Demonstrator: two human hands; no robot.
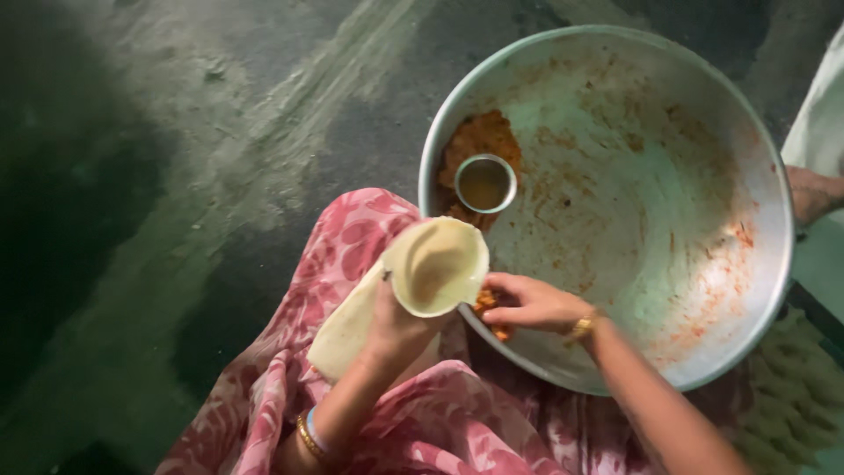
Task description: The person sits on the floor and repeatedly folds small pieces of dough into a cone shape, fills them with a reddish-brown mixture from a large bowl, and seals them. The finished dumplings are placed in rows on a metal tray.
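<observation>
Pale dough cone point(437, 264) in left hand point(396, 325).

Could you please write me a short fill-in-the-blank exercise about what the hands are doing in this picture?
1. The left hand holds a thin dough sheet shaped into a ____.
2. The right hand picks up orange filling from the big metal ____.
3. A small steel cup sits on the ____ heap of filling.

Missing words: cone; bowl; orange

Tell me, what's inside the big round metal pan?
Inside the big metal pan sit a heap of orange-brown filling, a small steel cup and reddish smears. The right hand covers some filling at the near rim.
</observation>
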